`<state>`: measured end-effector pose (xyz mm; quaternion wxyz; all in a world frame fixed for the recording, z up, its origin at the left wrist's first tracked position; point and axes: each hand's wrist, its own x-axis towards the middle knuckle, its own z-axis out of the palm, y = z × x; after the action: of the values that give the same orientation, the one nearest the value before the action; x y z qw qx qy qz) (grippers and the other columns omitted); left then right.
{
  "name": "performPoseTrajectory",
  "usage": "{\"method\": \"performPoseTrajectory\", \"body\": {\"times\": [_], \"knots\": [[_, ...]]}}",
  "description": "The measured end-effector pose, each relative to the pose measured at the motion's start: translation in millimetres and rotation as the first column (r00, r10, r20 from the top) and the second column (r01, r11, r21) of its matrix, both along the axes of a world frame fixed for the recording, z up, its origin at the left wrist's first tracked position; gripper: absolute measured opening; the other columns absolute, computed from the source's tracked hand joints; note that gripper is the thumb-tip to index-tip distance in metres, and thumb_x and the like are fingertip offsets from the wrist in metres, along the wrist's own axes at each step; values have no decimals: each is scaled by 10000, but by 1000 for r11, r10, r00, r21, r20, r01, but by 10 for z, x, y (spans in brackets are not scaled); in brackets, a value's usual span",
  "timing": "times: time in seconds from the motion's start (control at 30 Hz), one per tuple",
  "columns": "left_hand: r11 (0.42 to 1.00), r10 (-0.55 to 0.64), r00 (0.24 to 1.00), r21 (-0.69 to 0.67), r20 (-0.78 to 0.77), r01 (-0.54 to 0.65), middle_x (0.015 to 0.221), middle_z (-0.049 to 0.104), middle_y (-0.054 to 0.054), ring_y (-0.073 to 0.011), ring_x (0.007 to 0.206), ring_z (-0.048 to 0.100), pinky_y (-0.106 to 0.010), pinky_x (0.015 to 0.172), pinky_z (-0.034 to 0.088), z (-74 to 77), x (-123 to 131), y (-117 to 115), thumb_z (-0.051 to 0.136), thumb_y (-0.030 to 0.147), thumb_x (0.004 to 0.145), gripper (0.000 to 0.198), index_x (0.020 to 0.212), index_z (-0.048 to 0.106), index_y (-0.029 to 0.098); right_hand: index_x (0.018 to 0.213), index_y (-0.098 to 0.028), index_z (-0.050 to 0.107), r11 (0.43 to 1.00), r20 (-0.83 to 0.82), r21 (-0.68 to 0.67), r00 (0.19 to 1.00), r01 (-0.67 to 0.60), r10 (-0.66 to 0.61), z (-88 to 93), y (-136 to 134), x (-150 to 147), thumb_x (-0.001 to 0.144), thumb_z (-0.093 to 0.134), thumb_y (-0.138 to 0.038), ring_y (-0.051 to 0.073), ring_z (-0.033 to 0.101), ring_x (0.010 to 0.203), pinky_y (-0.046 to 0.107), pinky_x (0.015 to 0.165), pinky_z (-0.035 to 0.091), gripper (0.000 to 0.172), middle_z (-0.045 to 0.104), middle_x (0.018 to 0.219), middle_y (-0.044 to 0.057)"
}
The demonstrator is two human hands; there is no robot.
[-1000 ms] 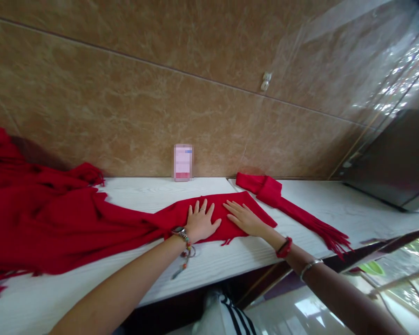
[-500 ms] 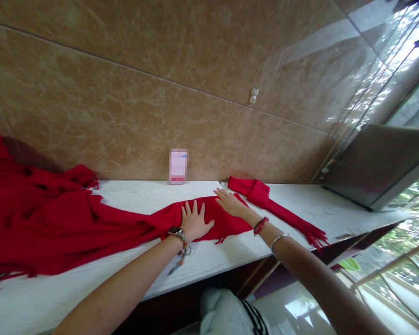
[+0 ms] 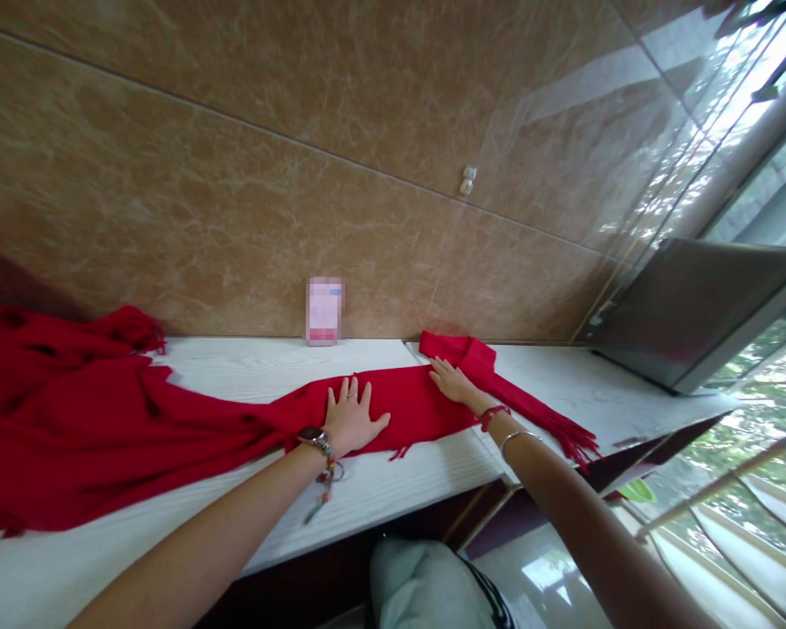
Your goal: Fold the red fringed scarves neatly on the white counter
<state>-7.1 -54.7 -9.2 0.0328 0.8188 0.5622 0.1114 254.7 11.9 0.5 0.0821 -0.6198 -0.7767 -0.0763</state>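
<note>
A long red scarf lies on the white countertop, its right part spread flat and narrow. My left hand rests palm down on it with fingers spread. Farther right, my right hand lies open on the scarf's right end, fingers stretched out. Just beyond that hand is a second red scarf, folded into a band with a fringe at its near end. To the left, loose red fabric is heaped in wrinkles; it runs into the flattened part.
A small pinkish box, blurred out, stands against the brown tiled wall. A dark grey panel-like object stands at the counter's right end, near a window. Below the counter's front edge is a dark open space.
My right hand has slid to the right along the scarf, smoothing toward its end. My left hand stays spread on the fabric. The view has shifted slightly.
</note>
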Motion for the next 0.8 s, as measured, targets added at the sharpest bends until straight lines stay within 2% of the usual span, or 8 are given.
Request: {"method": "performPoseTrajectory", "body": {"times": [0.07,0.13,0.2,0.3,0.47,0.6,0.7,0.8], "knots": [[998,-46,999,31,10,46,1442,203,-171,-289,1335,126,-468,1052,146,-9,-8,6,296,582,818,745,1364,282,75,1373,-75,263,999,-19,34,1000,-6,7,21,-96,-115,924,211,-265,257,206,1316,492,1014,278,490,268,1418,183],[993,-102,995,56,12,101,1452,191,-140,-254,1335,149,-425,1059,164,-21,-14,17,296,537,837,696,1368,276,88,1380,-87,249,995,-36,46,995,-93,95,-11,-252,-317,930,210,-299,213,175,1328,425,1046,252,499,249,1434,151],[989,-133,991,59,4,133,1456,193,-110,-253,1327,183,-433,1052,178,-32,-16,28,286,517,850,649,1375,276,136,1383,-108,250,967,-57,35,966,-251,253,-81,-430,-529,930,225,-338,214,191,1324,425,1043,256,508,260,1433,135],[991,-125,992,48,-18,126,1455,208,-94,-277,1316,208,-461,1039,185,-39,-14,40,278,533,850,626,1371,291,187,1378,-125,263,934,-23,8,934,-357,357,-182,-637,-665,931,240,-361,237,239,1307,472,1024,267,506,288,1422,132],[992,-117,993,36,-32,118,1448,235,-84,-276,1313,215,-456,1032,196,-35,-22,46,273,547,853,621,1370,292,203,1349,-126,323,968,97,-13,963,-250,250,-210,-711,-177,929,270,-275,260,266,1295,515,979,311,449,317,1401,156],[978,-154,988,140,-25,156,1418,302,-110,-277,1292,261,-441,1016,235,38,-18,7,335,451,867,535,1327,372,181,1318,-142,379,995,47,34,995,-94,92,-134,-767,231,908,330,-237,266,323,1268,513,951,353,424,386,1358,174],[879,-375,924,289,-73,380,1281,471,-101,-231,1194,396,-368,983,298,163,14,-94,381,361,876,393,1194,519,175,1285,-142,430,983,-52,136,990,-119,127,-23,-904,195,882,405,-266,244,380,1235,450,982,354,423,441,1323,158],[750,-575,807,310,-133,585,1032,591,-74,-193,949,539,-307,832,412,265,59,-219,443,429,854,351,1041,592,172,1187,-175,530,940,-128,141,936,-311,328,84,-1075,-48,867,448,-258,195,514,1105,357,930,426,340,575,1188,99]]}}
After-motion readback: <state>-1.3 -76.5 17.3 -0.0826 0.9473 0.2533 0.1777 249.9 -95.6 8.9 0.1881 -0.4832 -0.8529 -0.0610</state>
